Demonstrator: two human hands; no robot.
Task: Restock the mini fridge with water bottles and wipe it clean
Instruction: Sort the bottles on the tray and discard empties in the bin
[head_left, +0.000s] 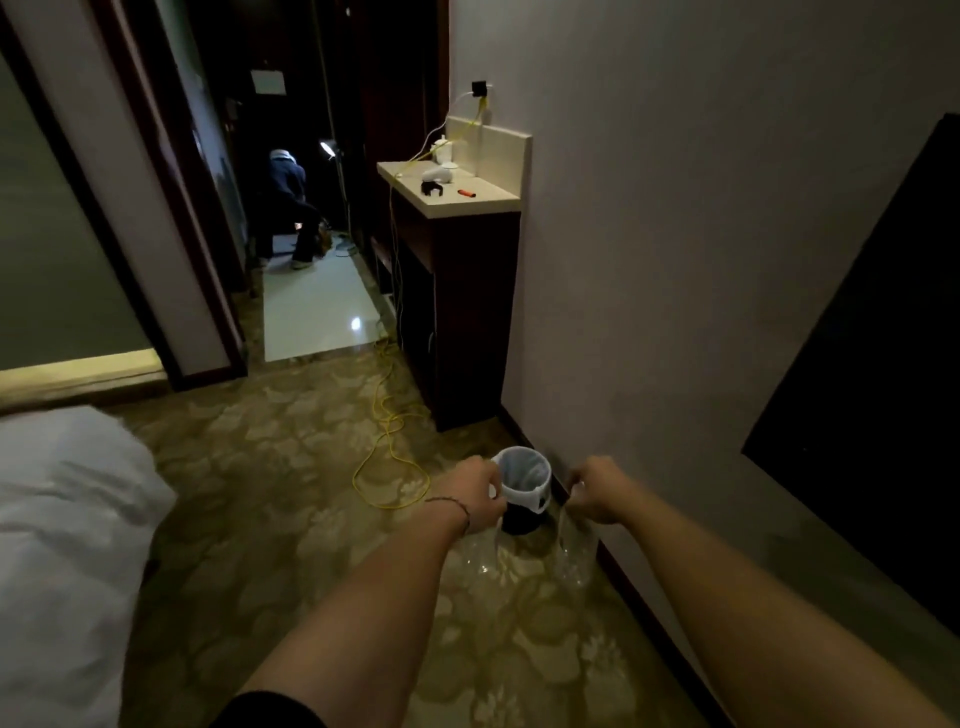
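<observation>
We see both arms stretched forward over the patterned carpet (291, 499), each hand with fingers curled tight around an edge of a clear plastic bag (571, 556) that hangs between them. The left hand (480, 493) pinches the bag's near-left edge, a thin bracelet (457, 506) on its wrist; the right hand (597, 491) grips the right edge close to the wall (675, 260). The film is so transparent and the light so dim that we can only say it seems to hold nothing, though we cannot be sure. Just beyond the hands, between them, stands a small dark waste bin (522, 499) lined with a white bag, set against the wall's skirting. Further along that wall is a dark cabinet with a pale table (467, 200) top, the likely housing of the mini fridge, which we cannot make out. A yellow cable (387, 415) trails across the floor from it. White bedding (67, 519) fills the lower left.
</observation>
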